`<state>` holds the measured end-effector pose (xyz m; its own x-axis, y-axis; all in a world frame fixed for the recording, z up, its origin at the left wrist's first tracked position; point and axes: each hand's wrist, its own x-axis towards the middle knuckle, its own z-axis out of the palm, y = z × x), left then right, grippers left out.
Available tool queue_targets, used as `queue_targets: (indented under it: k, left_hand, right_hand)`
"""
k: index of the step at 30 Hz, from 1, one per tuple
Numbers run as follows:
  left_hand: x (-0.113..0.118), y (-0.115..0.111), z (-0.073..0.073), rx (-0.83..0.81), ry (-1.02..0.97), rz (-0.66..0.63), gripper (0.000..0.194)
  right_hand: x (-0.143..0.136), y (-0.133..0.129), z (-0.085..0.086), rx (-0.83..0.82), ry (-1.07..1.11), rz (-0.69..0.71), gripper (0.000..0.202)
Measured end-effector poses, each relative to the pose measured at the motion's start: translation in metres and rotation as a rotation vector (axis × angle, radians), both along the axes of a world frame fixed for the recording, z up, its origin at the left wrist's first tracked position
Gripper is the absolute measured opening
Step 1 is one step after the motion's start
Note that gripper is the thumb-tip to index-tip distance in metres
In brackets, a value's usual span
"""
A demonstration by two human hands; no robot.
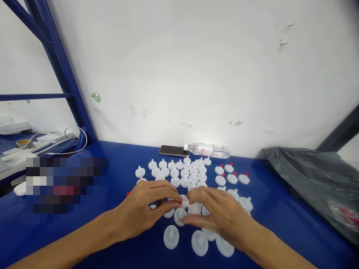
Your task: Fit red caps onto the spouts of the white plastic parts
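Note:
My left hand (pixel 147 203) pinches a small red cap (pixel 180 202) between thumb and fingertips. Opposite it, my right hand (pixel 223 211) grips a white plastic nozzle lid (pixel 194 208) on its side, with the spout turned toward the red cap. Cap and spout are very close; whether they touch I cannot tell. Around and below both hands lie loose white nozzle lids (pixel 171 237), spouts up and without caps. Behind the hands stands a dense group of similar lids (pixel 184 173). To the right, several lids (pixel 232 178) wear red caps on their spouts.
A phone (pixel 174 150) and a clear plastic bottle (pixel 209 150) lie along the wall. A dark grey plastic bag (pixel 305 179) covers the right side, with a clear packet of red pieces (pixel 346 215) on it. White devices and cables (pixel 53 138) sit beyond the blue frame (pixel 66 71).

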<state>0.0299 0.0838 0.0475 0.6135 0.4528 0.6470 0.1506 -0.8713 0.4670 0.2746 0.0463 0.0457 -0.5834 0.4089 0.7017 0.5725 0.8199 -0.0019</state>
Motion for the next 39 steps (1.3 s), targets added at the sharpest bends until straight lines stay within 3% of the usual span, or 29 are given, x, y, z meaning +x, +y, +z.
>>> queue_targets:
  k: [7,11,14,17,20,22,29,39]
  left_hand:
    - [0.002,-0.002,0.001,0.054,0.0,0.001,0.01]
    - [0.002,-0.004,0.0,-0.04,-0.04,0.028,0.008]
    - [-0.001,-0.002,-0.002,-0.078,-0.039,0.073,0.006]
    - [-0.005,0.0,-0.002,0.046,0.038,0.115,0.007]
    - [-0.006,-0.001,0.0,0.29,0.143,0.149,0.01]
    - [-0.006,-0.003,0.001,0.365,0.191,0.161,0.013]
    - [-0.004,-0.005,-0.003,0.35,0.225,0.165,0.02]
    - [-0.004,-0.012,-0.005,0.414,0.172,0.167,0.023]
  right_hand:
    - [-0.001,0.0,-0.001,-0.054,0.017,0.009,0.03]
    - [0.003,0.001,0.0,-0.092,0.001,0.029,0.024]
    - [0.007,0.003,0.0,-0.099,0.043,0.03,0.031]
    - [0.007,0.001,0.0,-0.055,0.065,0.019,0.031]
    - [0.006,-0.001,0.001,0.005,0.047,0.045,0.018]
    - [0.004,-0.001,0.001,0.058,0.031,0.061,0.011]
    - [-0.006,-0.003,0.004,0.221,-0.065,0.066,0.005]
    - [-0.011,-0.01,0.012,0.341,-0.165,0.033,0.02]
